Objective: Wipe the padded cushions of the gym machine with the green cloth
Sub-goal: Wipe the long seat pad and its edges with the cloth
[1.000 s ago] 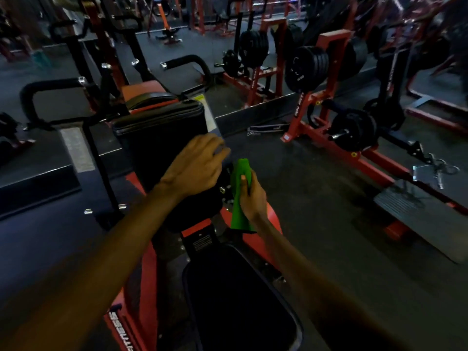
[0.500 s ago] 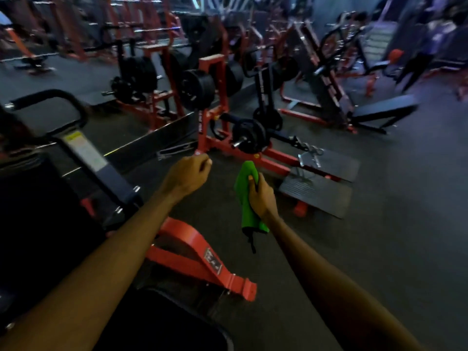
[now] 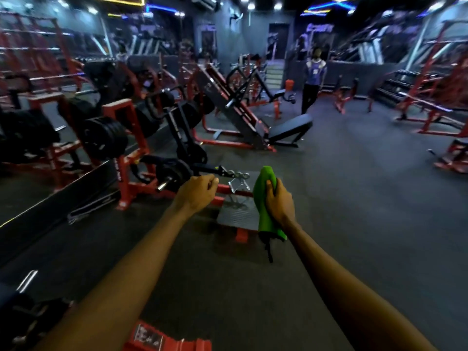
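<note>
Black weight plates (image 3: 105, 138) hang on a red rack (image 3: 134, 153) at the left. Beyond, a slanted leg press (image 3: 235, 115) stands beside a black bench (image 3: 291, 127). A person (image 3: 314, 82) stands far back on the dark floor (image 3: 367, 198).

1. Head view: worn at head height, faces forward and slightly down over the gym floor (image 3: 367, 211).
2. Wide-angle, edges bowed; left hand (image 3: 196, 195) and right hand (image 3: 279, 203) sit near, mid-frame, forearms entering from bottom edge.
3. Red weight machines (image 3: 131, 138) mid-distance left; a person (image 3: 314, 82) far back.
</note>
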`<action>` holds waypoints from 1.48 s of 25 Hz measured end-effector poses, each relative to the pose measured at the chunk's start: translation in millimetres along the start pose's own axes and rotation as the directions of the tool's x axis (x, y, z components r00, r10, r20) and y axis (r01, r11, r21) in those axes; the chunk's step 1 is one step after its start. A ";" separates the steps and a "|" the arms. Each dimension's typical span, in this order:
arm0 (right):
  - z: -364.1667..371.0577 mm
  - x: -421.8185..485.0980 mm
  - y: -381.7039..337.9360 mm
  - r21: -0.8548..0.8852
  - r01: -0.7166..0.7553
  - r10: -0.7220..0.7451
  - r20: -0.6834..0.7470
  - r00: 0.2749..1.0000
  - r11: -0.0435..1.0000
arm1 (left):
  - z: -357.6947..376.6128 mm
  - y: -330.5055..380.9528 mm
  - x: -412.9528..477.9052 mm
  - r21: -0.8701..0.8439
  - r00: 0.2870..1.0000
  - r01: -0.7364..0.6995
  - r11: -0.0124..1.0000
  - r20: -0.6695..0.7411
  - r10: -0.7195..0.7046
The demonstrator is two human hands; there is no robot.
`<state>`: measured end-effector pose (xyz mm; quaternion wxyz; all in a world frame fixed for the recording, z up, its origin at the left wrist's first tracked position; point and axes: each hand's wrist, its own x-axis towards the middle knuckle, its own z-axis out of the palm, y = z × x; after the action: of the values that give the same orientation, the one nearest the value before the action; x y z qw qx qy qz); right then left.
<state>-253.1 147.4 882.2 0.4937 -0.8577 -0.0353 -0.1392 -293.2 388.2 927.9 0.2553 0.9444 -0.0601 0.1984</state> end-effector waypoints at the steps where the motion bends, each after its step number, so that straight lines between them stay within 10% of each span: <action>1: -13.8 8.7 9.9 -0.018 -0.011 0.010 -0.023 1.000 1.000 | 14.4 10.1 11.7 -0.012 1.000 -0.007 1.000 -0.002 0.007; 18: -100.5 165.4 151.4 -0.092 -0.203 0.170 -0.284 0.944 0.975 | 220.0 80.6 233.7 -0.159 0.964 -0.192 0.968 0.153 0.217; 37: -221.2 472.9 383.4 -0.149 -0.307 0.269 -0.228 0.936 0.940 | 512.8 193.8 523.6 -0.225 0.933 -0.142 0.964 0.296 0.206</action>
<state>231.1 -274.0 795.6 0.4294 -0.8762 0.1548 -0.1549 320.2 -44.9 823.4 0.3172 0.9244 -0.2037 0.0589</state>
